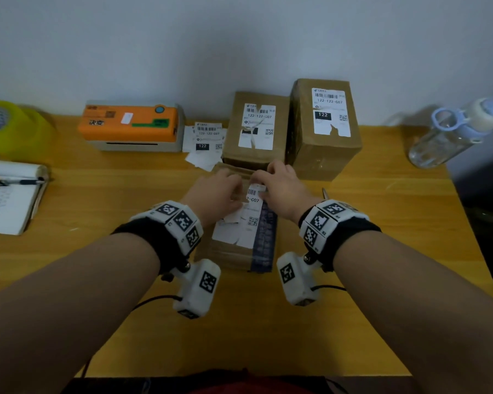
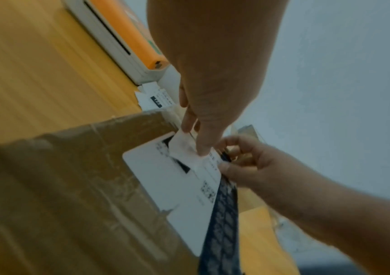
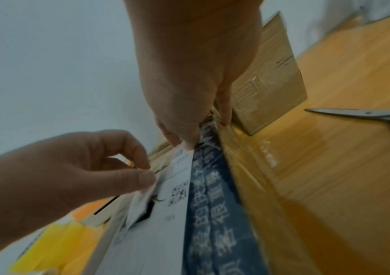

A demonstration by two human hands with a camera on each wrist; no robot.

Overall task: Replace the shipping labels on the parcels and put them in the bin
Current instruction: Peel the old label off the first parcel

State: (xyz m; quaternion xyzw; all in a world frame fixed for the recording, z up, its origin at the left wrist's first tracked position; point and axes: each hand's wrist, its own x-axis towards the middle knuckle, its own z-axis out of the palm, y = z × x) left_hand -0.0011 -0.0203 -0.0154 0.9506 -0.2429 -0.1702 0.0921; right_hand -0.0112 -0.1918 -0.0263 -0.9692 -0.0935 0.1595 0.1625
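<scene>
The left hand (image 1: 215, 191) pinches a torn flap of the label (image 1: 241, 223) on the near parcel (image 1: 234, 251). The right hand (image 1: 282, 186) grips that label's far edge, fingers curled over the parcel's end, on the table (image 1: 382, 251).

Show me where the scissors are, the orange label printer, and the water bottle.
scissors (image 3: 363, 112), right wrist view, on the metal blades near the pivot.
orange label printer (image 1: 131, 123), head view, on its orange top cover.
water bottle (image 1: 441, 140), head view, on its clear body.
</scene>
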